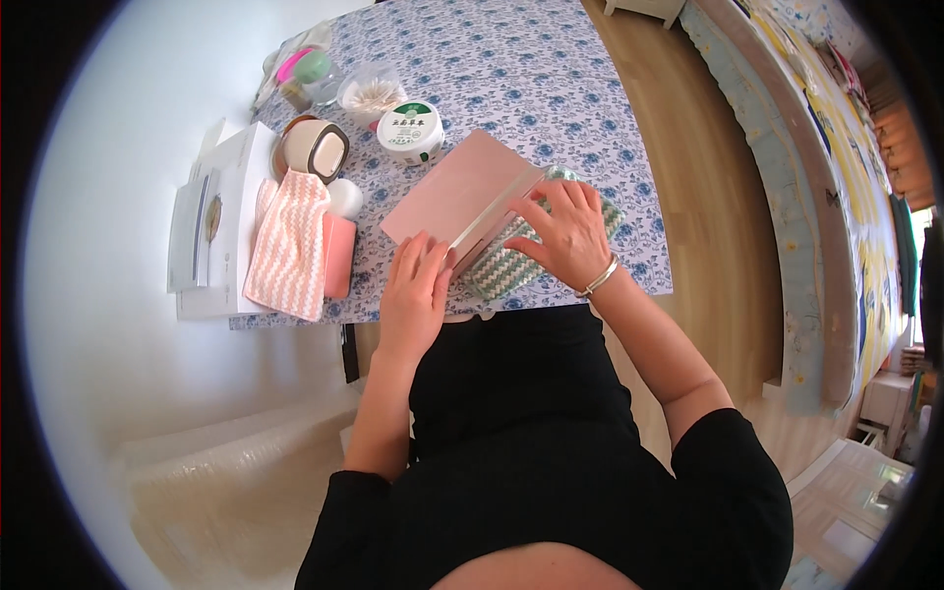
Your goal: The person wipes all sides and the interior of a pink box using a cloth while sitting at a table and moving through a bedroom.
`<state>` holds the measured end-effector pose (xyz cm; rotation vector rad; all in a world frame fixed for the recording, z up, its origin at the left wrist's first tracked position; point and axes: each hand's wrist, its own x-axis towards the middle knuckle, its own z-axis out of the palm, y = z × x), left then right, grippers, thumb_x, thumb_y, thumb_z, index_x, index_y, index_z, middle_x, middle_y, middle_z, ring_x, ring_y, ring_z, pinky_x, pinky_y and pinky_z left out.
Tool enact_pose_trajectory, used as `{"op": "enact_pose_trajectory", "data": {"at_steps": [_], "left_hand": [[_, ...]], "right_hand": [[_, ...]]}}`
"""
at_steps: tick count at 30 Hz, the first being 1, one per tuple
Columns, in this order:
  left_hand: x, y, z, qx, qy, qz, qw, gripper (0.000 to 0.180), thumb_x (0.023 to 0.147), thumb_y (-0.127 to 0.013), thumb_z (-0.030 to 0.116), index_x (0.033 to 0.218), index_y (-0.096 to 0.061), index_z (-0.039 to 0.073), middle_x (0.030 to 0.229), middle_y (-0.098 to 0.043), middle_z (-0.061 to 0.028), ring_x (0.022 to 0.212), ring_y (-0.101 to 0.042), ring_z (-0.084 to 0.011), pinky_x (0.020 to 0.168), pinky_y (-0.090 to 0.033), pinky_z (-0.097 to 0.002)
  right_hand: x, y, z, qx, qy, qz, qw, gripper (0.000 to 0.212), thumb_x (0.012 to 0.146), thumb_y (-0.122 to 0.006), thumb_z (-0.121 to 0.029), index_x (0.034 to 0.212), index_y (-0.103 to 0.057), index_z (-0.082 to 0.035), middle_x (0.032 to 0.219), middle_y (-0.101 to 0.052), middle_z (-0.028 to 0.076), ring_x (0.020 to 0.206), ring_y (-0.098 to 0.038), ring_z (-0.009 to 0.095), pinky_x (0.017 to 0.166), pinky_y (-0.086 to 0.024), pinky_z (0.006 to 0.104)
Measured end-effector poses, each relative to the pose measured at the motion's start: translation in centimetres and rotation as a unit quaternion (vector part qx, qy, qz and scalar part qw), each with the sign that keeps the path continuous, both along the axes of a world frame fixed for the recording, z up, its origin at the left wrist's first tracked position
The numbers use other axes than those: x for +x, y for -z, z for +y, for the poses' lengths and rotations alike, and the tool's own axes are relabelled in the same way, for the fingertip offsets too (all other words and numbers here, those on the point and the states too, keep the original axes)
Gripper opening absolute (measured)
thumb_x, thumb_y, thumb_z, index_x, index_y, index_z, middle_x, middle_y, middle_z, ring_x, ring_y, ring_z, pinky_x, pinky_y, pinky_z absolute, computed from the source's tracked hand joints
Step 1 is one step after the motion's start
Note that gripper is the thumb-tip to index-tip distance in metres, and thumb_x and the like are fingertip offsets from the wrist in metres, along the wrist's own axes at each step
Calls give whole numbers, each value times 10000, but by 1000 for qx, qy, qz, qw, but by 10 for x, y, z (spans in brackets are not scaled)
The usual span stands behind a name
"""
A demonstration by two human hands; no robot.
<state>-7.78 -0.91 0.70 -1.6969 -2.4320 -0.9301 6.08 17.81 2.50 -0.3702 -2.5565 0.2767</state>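
Resting near the front edge of the table point(590, 108), a pink flat case point(457, 187), smooth, rectangular, hinged open, with lid raised over a green-and-white zigzag woven cloth point(501, 270). Left hand point(413, 290) lies flat, fingers together, pressing the case's near corner; right hand point(565, 231), silver bangle at wrist, spreads loosely over the cloth and the lid's edge. Tablecloth: blue floral print, matte. Left of the case: pink-and-white chevron towel point(290, 246), fluffy, overhanging the edge; round white cream jar point(410, 131); compact mirror point(315, 147); white papers point(211, 226). Far half of the table open; wooden floor to the right.
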Motion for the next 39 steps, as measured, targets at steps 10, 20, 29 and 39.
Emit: {"op": "enact_pose_trajectory", "data": {"at_steps": [10, 20, 29, 39], "left_hand": [[-8, -2, 15, -25, 3, 46, 999, 460, 766, -638, 143, 1185, -464, 68, 1224, -464, -135, 1111, -456, -362, 850, -448, -410], [-32, -5, 10, 31, 6, 133, 991, 514, 715, -644, 48, 1197, -465, 68, 1221, -438, -145, 1042, -501, -313, 783, -490, -360], [-40, 2, 12, 122, -29, 158, 979, 219, 739, -631, 21, 954, -589, 24, 1039, -548, -103, 931, -557, -276, 753, -488, -346], [-52, 15, 19, 168, -53, 181, 968, 248, 700, -622, -8, 944, -600, 28, 984, -586, -78, 907, -558, -277, 764, -479, -338]], "right_hand": [[-45, 22, 28, 21, -120, -104, 987, 615, 586, -772, -323, 1140, -526, -216, 1190, -469, 78, 1117, -456, 271, 849, -407, 421], [-48, 17, 32, 28, -139, -66, 988, 431, 622, -754, -217, 996, -542, -185, 1058, -504, 38, 949, -535, 226, 732, -462, 371], [-61, 15, 36, 44, -167, 35, 984, 241, 660, -712, -132, 868, -592, -107, 921, -581, 8, 867, -555, 215, 698, -477, 344], [-68, 13, 27, 69, -124, 3, 990, 326, 668, -719, -274, 920, -590, -113, 969, -591, 16, 919, -548, 221, 868, -375, 397]]}}
